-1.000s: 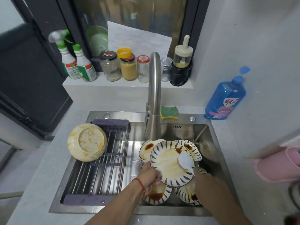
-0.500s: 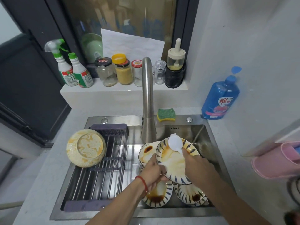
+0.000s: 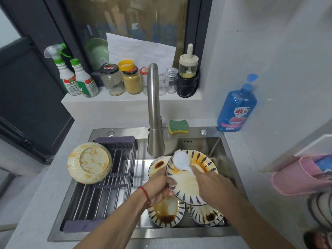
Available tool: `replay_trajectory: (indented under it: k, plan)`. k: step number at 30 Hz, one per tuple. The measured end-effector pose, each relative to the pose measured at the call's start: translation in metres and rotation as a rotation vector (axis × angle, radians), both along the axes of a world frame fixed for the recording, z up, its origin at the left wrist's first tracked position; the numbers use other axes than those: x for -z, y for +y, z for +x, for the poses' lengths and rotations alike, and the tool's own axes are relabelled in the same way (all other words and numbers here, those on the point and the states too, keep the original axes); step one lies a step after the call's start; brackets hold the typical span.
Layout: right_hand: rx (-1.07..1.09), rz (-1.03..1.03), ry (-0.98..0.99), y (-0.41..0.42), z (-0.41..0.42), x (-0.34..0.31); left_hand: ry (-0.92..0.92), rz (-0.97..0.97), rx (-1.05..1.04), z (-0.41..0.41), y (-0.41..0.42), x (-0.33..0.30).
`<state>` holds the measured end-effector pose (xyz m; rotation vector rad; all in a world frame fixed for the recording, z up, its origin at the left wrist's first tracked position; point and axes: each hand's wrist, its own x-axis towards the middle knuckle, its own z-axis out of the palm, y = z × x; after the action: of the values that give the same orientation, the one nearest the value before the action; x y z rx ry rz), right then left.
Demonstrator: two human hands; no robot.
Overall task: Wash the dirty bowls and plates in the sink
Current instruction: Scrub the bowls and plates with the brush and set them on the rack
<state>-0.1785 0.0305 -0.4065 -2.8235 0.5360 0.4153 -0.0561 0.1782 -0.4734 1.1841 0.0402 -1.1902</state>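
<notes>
Both bare forearms reach forward from the bottom edge, converging over the middle. The left hand (a red string bracelet circles its wrist) has fingers curled, gripping the near rim of a tilted white plate with dark blue dashes. The right hand pinches the handle of a white ceramic spoon.

One sink holds five striped plates: one held up, one behind it, one at the front, and two stacked to its right. One white spoon lies over the raised plate. One yellow bowl sits upside down on one rack. There is one tap, one sponge, one blue bottle, two spray bottles, and two hands.
</notes>
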Motion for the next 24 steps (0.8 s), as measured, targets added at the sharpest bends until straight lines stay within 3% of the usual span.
replay_trajectory:
  k: [8, 10, 14, 18, 22, 24]
  plan:
    - [-0.232, 0.041, 0.106, 0.016, -0.028, -0.006, 0.223, -0.066, -0.186, -0.01, -0.003, -0.013]
    - [-0.257, 0.012, 0.157, 0.012, -0.044, -0.01, 0.138, 0.024, -0.212, -0.013, -0.006, -0.013]
    - [-0.027, -0.117, 0.183, -0.016, -0.054, 0.001, -0.124, 0.235, -0.147, -0.022, -0.017, -0.016]
    - [-0.055, 0.015, 0.195, 0.011, -0.059, 0.014, -0.155, 0.286, -0.173, -0.023, -0.02, -0.019]
    - [0.074, -0.113, 0.166, -0.01, -0.057, 0.028, -0.172, 0.297, -0.171, -0.028, -0.019, -0.025]
    - [0.002, -0.11, 0.16, 0.004, -0.066, 0.032, -0.171, 0.301, -0.17, -0.028, -0.015, -0.024]
